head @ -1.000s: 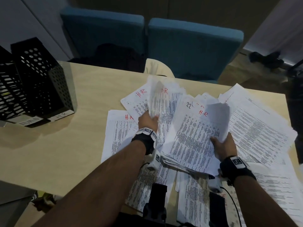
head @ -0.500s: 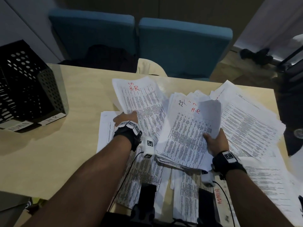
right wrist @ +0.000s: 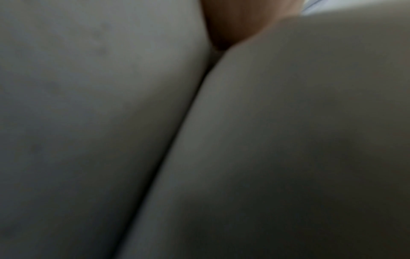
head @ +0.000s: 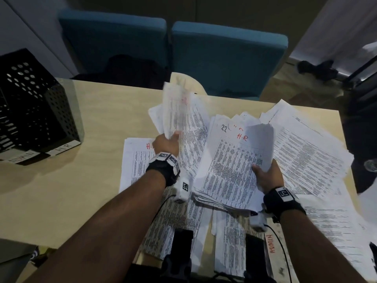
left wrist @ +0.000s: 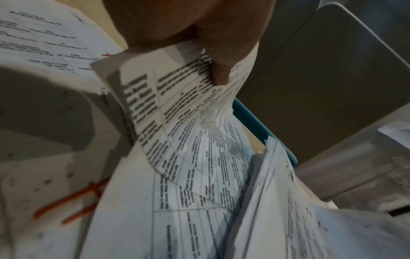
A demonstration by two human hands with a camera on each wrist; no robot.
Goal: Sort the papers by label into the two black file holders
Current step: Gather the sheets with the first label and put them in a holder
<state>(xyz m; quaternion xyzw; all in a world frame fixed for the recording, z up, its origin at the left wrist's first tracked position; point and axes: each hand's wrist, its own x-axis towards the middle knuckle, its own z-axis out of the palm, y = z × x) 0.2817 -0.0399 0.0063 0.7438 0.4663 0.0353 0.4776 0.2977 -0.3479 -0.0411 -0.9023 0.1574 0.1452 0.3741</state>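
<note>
My left hand (head: pixel 166 140) pinches a printed sheet (head: pixel 176 107) by its lower edge and holds it upright and blurred above the pile; the left wrist view shows thumb and finger (left wrist: pixel 218 70) clamped on that sheet (left wrist: pixel 177 98). My right hand (head: pixel 265 174) grips a thick stack of papers (head: pixel 230 166) whose top page reads "22" and "H.R" in red. Two black perforated file holders (head: pixel 30 111) stand at the table's left, with white labels "HR" (head: pixel 63 150) and "ADMIN" (head: pixel 23 158). The right wrist view is filled by blurred paper (right wrist: pixel 288 140).
Loose printed sheets cover the wooden table (head: pixel 91 180) at centre and right, one marked "H.R" (head: pixel 140 160), another "ADMIN" (head: pixel 272 244) near the front edge. Two teal chairs (head: pixel 224 56) stand behind the table. Bare tabletop lies between holders and papers.
My left hand has lifted its HR sheet from lying flat and swung it upright, now edge-on and blurred. The right hand keeps holding its stack in about the same place.
</note>
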